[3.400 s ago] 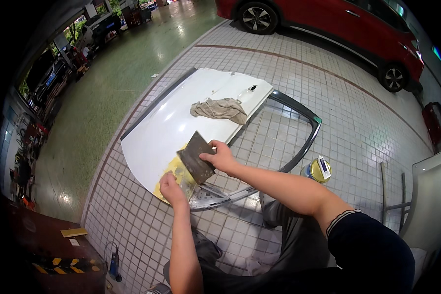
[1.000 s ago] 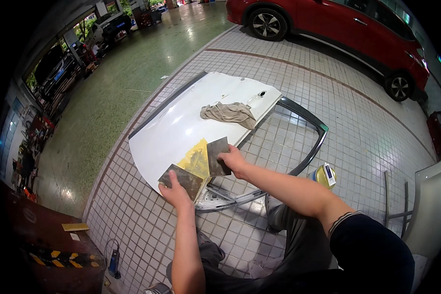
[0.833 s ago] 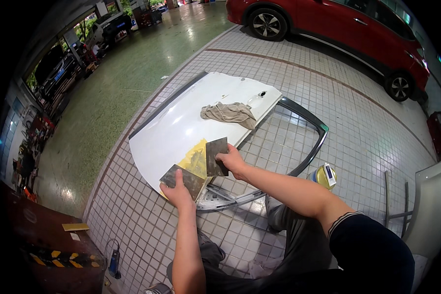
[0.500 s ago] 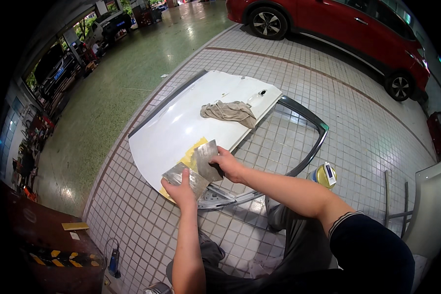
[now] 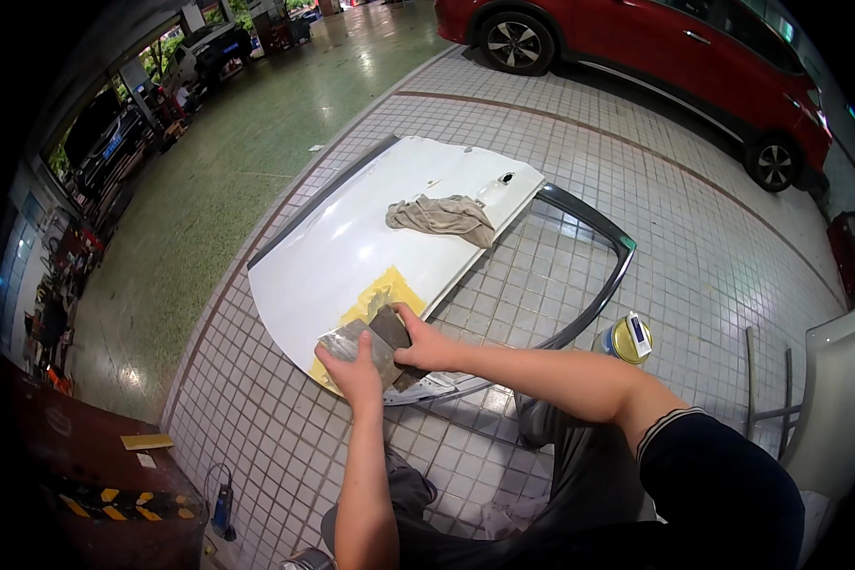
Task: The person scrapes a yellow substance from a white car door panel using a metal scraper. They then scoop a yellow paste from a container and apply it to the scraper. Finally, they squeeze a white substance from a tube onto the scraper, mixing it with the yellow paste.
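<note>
A white car door (image 5: 342,218) lies flat, with a patch of yellow body filler (image 5: 399,281) along its near end. Over that patch, my left hand (image 5: 353,373) pinches a flat metal filler spreader (image 5: 345,338), its thumb on top. My right hand (image 5: 425,344) grips a second, darker-looking spreader (image 5: 389,326). The two plates overlap or touch just above the door; which, I cannot tell. A crumpled greyish-brown cloth (image 5: 442,218) rests on the door beyond my hands.
To the right of the door's black window frame (image 5: 610,285), a tin (image 5: 623,342) stands with a white tube (image 5: 640,332) on its lid. A corded tool (image 5: 222,508) is at lower left. A red car (image 5: 636,47) is parked at the far right, on white floor tiles (image 5: 579,123).
My right hand has moved down and left, turning its spreader against the left one. More of the yellow filler shows now. My left hand has barely shifted.
</note>
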`<control>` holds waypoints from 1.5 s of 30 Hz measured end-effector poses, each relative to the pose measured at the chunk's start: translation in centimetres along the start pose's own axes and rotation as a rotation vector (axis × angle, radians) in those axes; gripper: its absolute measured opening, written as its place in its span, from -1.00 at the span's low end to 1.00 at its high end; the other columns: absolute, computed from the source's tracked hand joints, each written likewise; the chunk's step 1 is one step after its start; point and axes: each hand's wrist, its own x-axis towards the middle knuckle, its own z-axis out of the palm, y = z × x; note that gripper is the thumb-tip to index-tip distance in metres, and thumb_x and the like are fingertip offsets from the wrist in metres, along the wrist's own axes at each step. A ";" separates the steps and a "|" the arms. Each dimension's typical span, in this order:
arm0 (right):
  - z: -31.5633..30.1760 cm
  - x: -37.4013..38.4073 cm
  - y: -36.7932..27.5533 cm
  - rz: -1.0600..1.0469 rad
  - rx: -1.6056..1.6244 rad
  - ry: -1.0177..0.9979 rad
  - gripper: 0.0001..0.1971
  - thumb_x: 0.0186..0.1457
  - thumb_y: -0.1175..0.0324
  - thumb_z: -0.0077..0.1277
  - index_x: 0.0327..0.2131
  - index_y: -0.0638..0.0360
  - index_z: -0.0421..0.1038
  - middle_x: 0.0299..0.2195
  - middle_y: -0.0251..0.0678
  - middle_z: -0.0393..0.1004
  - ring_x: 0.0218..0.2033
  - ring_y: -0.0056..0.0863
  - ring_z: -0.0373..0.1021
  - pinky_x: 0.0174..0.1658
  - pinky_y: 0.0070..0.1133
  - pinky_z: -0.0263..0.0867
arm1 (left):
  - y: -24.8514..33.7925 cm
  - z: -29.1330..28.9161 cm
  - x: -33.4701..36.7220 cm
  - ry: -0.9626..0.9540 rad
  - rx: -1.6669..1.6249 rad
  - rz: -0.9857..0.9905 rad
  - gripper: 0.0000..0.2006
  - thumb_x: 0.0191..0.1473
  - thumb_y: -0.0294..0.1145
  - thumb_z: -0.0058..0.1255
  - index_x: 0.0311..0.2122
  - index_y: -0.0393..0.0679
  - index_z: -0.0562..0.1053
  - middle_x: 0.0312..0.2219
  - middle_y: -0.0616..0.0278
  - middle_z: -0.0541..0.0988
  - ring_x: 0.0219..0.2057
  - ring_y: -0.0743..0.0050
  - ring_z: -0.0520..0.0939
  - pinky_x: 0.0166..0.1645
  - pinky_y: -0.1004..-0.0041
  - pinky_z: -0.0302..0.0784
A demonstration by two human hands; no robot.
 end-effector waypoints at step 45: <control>-0.7 0.3 0.5 0.258 -0.503 -0.001 -0.04 -0.13 -0.09 0.24 0.21 0.29 0.03 0.06 0.23 0.31 0.07 0.08 0.34 0.12 -0.27 0.30 | 0.8 -0.7 0.4 0.064 0.036 0.031 -0.41 0.05 -0.42 0.20 0.09 -0.39 0.18 -0.04 -0.19 0.44 0.00 -0.06 0.48 0.11 0.20 0.36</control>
